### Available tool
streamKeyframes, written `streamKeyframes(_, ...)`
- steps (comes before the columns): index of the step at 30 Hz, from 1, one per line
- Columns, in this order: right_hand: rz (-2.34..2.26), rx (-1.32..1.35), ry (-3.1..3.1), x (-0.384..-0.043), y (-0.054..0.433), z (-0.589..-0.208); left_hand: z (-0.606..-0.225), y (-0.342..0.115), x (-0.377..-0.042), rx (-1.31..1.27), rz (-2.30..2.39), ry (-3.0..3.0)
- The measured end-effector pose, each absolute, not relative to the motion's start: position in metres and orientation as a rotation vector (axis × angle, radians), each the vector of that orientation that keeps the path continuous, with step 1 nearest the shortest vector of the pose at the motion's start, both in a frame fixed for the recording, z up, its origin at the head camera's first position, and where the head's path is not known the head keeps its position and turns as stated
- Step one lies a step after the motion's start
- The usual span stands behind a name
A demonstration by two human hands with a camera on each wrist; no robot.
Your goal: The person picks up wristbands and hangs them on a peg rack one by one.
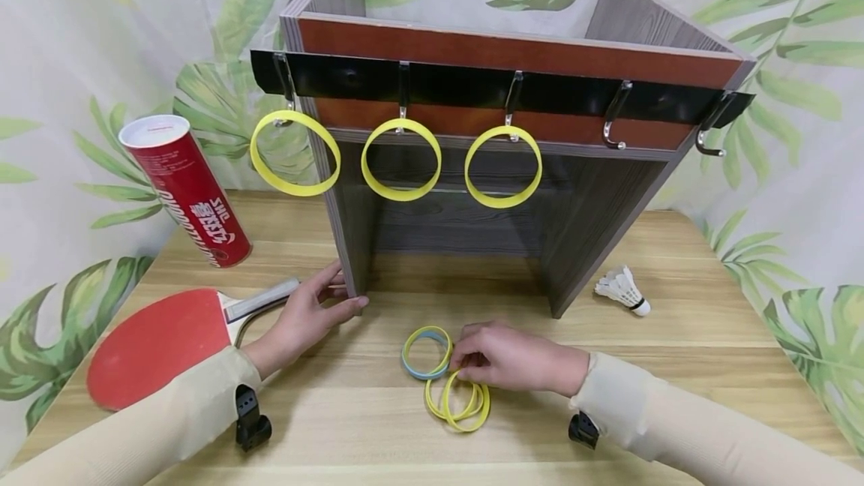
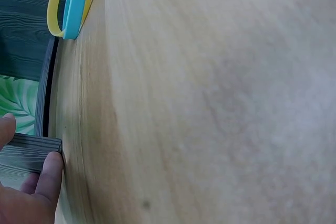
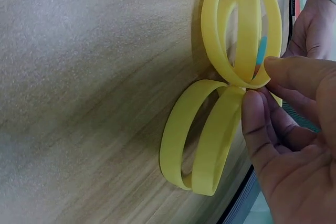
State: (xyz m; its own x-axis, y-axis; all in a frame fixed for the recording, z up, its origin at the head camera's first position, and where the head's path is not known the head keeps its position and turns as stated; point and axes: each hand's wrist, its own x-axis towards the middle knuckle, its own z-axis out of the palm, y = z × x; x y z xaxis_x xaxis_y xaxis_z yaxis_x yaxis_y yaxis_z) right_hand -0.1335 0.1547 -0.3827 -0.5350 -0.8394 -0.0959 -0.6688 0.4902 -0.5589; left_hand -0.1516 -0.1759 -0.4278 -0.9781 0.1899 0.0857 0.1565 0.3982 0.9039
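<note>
My right hand (image 1: 513, 355) pinches a yellow silicone wristband (image 3: 209, 30) between thumb and fingers, low over the table. More yellow wristbands (image 3: 176, 140) lie under and beside it, along with a light blue wristband (image 2: 79, 3). At the stand's left side, my left hand (image 1: 304, 321) grips the lower front edge of the grey wooden side panel (image 2: 31, 150), thumb on one face and fingers on the other. Three yellow wristbands (image 1: 401, 196) hang from hooks on the black rail (image 1: 459, 85) across the stand's front. The two rightmost hooks (image 1: 614, 115) hold no band.
A red table tennis bat (image 1: 162, 343) lies by my left forearm, its handle pointing toward the stand. Behind it a red cylindrical can (image 1: 185, 190) with a white lid stands upright. Right of the stand lies a white shuttlecock (image 1: 622, 291). A leaf-patterned cloth (image 1: 796, 171) hangs behind.
</note>
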Motion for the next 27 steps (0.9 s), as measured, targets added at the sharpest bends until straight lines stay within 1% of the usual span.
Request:
streamKeyframes(11, -0.615, -1.289, 2.312, -0.134, 0.156, -0.375, -0.425, -0.177, -0.151, 0.331, 1.666, 2.595)
streamKeyframes(18, -0.693, -1.227, 2.19, -0.135, 0.161, -0.366, -0.425, -0.177, -0.151, 0.323, 1.67, 2.59)
streamKeyframes(27, -0.886, -1.095, 2.038, -0.14, 0.178, -0.366, -0.426, -0.176, -0.152, 0.317, 1.681, 2.583)
